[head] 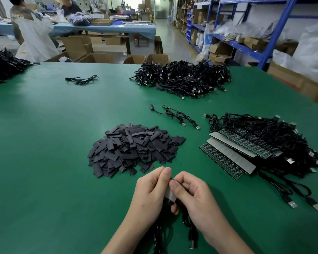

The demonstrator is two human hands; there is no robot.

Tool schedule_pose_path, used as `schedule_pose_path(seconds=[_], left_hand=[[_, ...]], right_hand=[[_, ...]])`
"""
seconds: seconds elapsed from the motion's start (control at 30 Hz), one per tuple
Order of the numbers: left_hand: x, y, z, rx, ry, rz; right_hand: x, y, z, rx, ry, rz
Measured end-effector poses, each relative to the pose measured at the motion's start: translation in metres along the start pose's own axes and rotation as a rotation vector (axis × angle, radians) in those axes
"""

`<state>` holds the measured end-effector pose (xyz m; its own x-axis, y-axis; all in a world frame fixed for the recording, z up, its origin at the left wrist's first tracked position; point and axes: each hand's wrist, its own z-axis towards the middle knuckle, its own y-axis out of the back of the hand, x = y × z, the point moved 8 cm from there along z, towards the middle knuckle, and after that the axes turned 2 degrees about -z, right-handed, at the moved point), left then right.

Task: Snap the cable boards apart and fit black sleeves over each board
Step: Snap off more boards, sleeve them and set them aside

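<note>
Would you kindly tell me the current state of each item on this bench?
Small grey cable board: held between both hands.
Left hand: pinching it.
Right hand: pinching it.
Pile of flat black sleeves: loose, untouched.
Stacked green board panels: joined, cables attached.

Flat black sleeves [134, 149] lay in a loose heap. Right of them, cabled board strips [228, 156] lay stacked and overlapping. One small grey board [170, 196] was pinched between the left hand [151, 189] and right hand [193, 191].
</note>
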<state>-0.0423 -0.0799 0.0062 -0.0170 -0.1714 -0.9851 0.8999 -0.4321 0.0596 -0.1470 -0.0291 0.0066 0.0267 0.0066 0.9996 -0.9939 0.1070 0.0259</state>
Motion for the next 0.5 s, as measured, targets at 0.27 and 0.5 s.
schedule_pose_path(seconds=[0.27,0.5], left_hand=[[-0.009,0.019,0.002,-0.155,-0.065,0.162],[-0.003,0.026,0.004,-0.163,-0.032,0.315]], right_hand=[[-0.002,0.009,0.000,-0.011,-0.022,-0.094],[0.001,0.037,0.003,-0.115,-0.020,-0.068]])
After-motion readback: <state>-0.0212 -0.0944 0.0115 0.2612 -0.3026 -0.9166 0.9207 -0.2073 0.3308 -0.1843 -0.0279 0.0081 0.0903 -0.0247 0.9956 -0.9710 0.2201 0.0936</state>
